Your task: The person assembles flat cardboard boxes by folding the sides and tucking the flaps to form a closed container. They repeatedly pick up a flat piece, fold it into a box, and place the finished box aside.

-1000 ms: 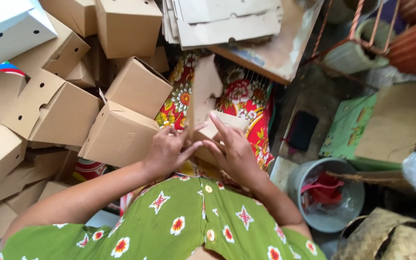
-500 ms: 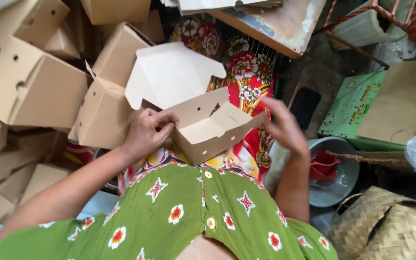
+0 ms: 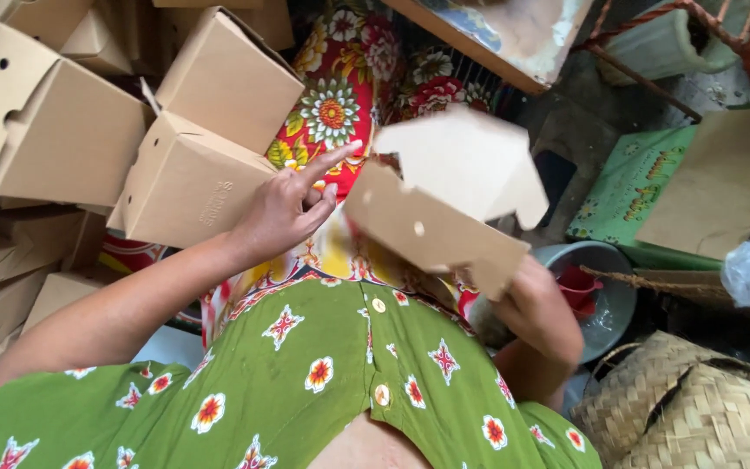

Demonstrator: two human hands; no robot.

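A half-folded brown cardboard box [image 3: 431, 227] with its lid flap [image 3: 470, 165] raised is tilted in front of me, blurred by motion. My right hand [image 3: 538, 304] grips it from beneath at its right end, mostly hidden by the box. My left hand [image 3: 292, 207] is off the box, just to its left, index finger stretched out toward the flap and the other fingers curled. I wear a green dress [image 3: 323, 382] with red and white flowers.
A pile of folded brown boxes [image 3: 184, 174] fills the left side over a red floral cloth [image 3: 340, 95]. At right are a grey basin [image 3: 605, 295] with a red scoop, a woven basket [image 3: 687, 408], a green mat [image 3: 635, 182] and a wooden board [image 3: 514, 35].
The box has swung to the right and tipped. My left hand has let go of it and now points a finger. My right hand has dropped beneath the box.
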